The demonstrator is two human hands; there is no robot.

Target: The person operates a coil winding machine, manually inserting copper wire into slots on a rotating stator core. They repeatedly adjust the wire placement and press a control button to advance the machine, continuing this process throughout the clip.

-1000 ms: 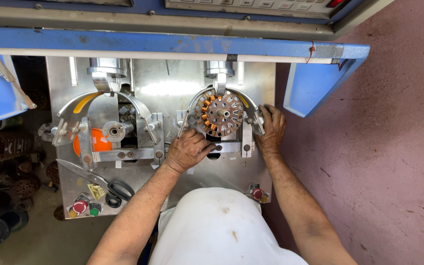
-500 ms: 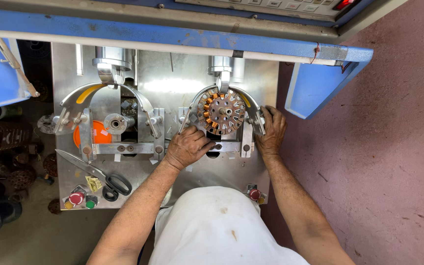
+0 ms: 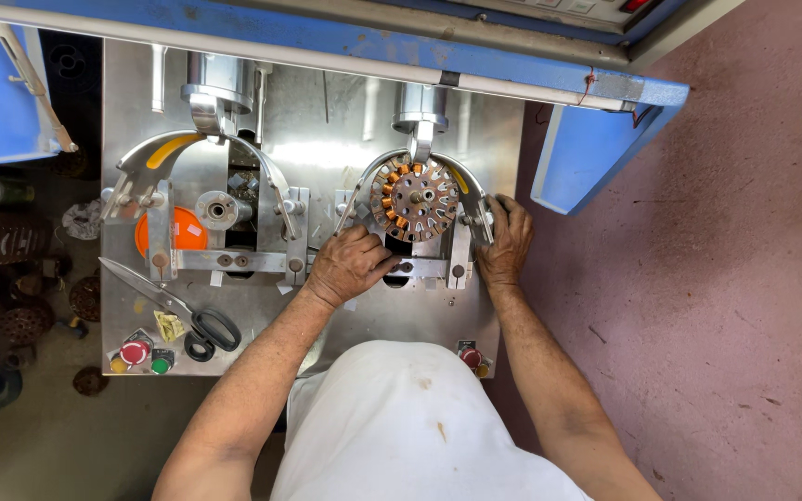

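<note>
A round stator core with copper windings (image 3: 414, 199) sits in the right-hand fixture of a steel winding machine (image 3: 317, 139). My left hand (image 3: 349, 263) rests curled on the fixture's lower left, just below the stator, fingers against the metal bracket. My right hand (image 3: 505, 243) grips the curved guard arm (image 3: 472, 206) on the fixture's right side. The left fixture (image 3: 206, 211) holds no stator; an orange disc (image 3: 178, 230) shows behind it.
Black-handled scissors (image 3: 199, 321) lie on the steel plate at lower left, next to red and green push buttons (image 3: 141, 354). Blue side panels (image 3: 596, 148) flank the machine. Several wound stators (image 3: 20, 325) lie on the floor at left. Pink floor at right.
The view has shifted slightly; the machine sits lower in frame. Both hands stay on the right fixture with little movement.
</note>
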